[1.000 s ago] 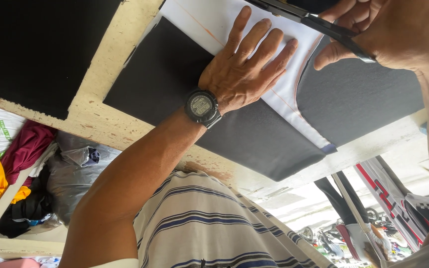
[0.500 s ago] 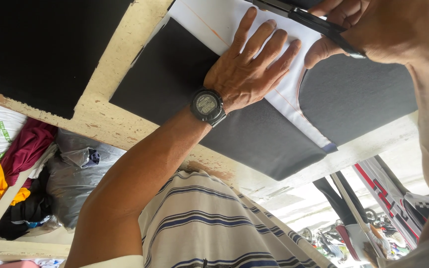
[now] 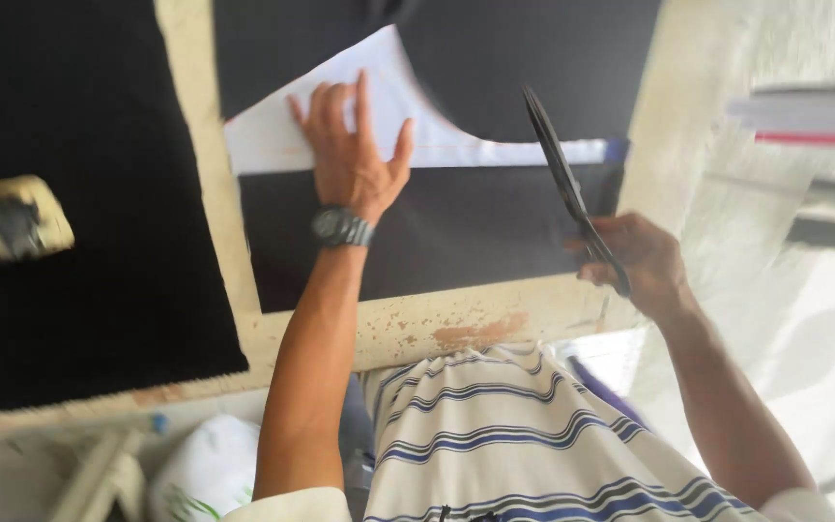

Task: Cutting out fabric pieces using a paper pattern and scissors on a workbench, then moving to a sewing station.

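Observation:
My left hand [image 3: 352, 157], with a dark wristwatch [image 3: 341, 228] on the wrist, lies flat with fingers spread on a white paper pattern [image 3: 408, 135]. The pattern rests on dark grey fabric [image 3: 456, 227] spread over a worn cream table [image 3: 437, 329]. My right hand [image 3: 635, 261] grips the handles of large black scissors [image 3: 562, 179]. Their blades look closed and point away from me, over the fabric near the pattern's right end.
A second piece of black fabric [image 3: 79, 290] covers the table's left part, with a blurred cream and black object [image 3: 7, 227] on it. Stacked flat items [image 3: 809, 111] are at the right. A white bag [image 3: 210, 469] lies below the table edge.
The view has swung round so the table now sits level. My right hand with the scissors has pulled back from the pattern toward the near table edge. The left hand stays flat on the paper.

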